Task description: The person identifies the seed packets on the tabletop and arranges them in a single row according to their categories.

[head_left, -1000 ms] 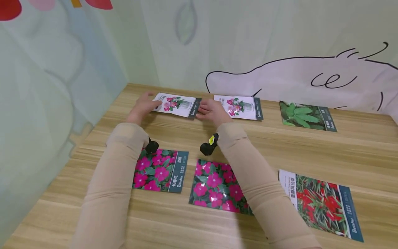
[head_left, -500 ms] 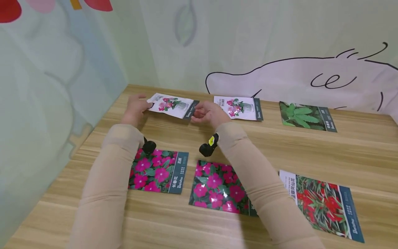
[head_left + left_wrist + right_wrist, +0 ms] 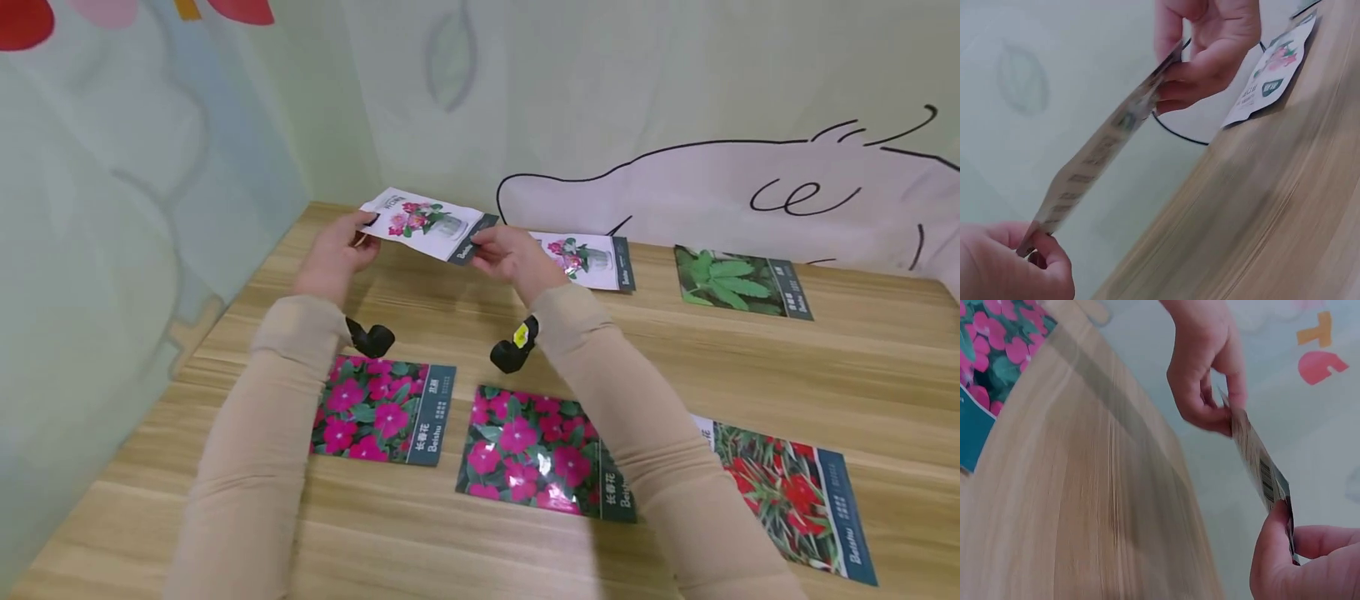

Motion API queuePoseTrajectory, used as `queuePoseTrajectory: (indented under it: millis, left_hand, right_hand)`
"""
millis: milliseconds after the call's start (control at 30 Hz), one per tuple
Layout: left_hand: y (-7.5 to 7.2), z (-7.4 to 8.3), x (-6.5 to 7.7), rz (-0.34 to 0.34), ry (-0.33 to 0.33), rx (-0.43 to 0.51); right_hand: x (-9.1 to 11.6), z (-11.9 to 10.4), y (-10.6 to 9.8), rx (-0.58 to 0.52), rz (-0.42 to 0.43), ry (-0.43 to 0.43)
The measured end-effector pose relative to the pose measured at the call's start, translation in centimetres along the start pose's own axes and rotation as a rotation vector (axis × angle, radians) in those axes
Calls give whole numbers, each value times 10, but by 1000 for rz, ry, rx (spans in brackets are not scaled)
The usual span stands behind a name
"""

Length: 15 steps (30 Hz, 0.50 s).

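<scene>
A white seed packet (image 3: 423,223) with a picture of pink flowers in a glass vase is held above the table's back left part. My left hand (image 3: 335,254) pinches its left edge between thumb and fingers. At the dark right end, my right hand (image 3: 513,257) pinches the packet too. The left wrist view shows the packet (image 3: 1094,153) nearly edge-on, with printed text on its back. Both hands also grip it in the right wrist view, where a barcode shows on the packet (image 3: 1259,456).
A matching white packet (image 3: 588,260) lies behind my right hand, partly hidden. Beyond it is a green-leaf packet (image 3: 738,281). Nearer lie two magenta-flower packets (image 3: 382,412) (image 3: 525,454) and a red-flower packet (image 3: 787,492), partly under the right sleeve. A printed curtain (image 3: 600,100) borders the wooden table (image 3: 390,533).
Both hands have lifted the white vase packet off the table. It rose, with its left end coming up first, and now hangs above the wood.
</scene>
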<state>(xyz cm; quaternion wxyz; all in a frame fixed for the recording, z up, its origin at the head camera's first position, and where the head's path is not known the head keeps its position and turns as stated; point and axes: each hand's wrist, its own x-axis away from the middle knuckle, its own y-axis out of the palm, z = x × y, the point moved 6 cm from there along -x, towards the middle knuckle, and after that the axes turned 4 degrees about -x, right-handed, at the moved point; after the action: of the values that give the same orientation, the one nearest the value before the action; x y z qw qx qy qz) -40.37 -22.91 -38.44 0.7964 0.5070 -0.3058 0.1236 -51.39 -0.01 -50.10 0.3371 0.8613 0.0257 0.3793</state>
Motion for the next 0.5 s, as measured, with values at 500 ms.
queuePoseTrajectory:
  millis: [500]
  left_hand:
    - [48, -67, 84, -8, 75, -400]
  right_hand:
    - [242, 58, 80, 45, 5, -92]
